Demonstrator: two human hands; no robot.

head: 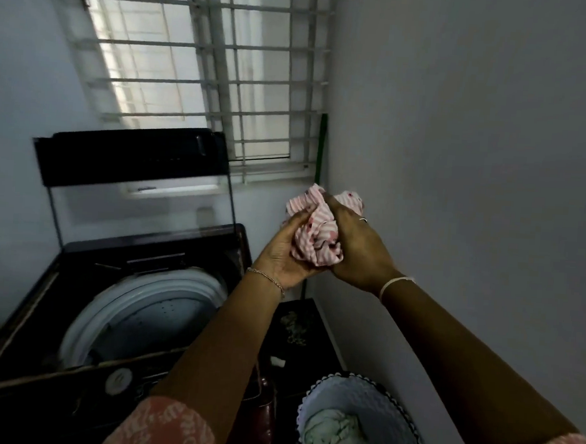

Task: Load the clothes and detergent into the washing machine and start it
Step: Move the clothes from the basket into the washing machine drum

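A pink-and-white striped garment (315,233) is bunched into a ball between both hands, raised in front of the wall to the right of the washer. My left hand (281,255) grips it from the left and below. My right hand (358,250) grips it from the right, fingers curled over the cloth. The dark top-loading washing machine (76,260) stands at lower left with its glass lid (142,195) raised upright. Its white drum (149,312) is open and looks bare inside. No detergent is in view.
A laundry basket (386,413) with a scalloped rim sits on the floor at lower right, holding a pale green garment (333,433). A barred window (204,72) fills the back wall. A green pole (321,144) leans in the corner. The plain wall (477,164) is close on the right.
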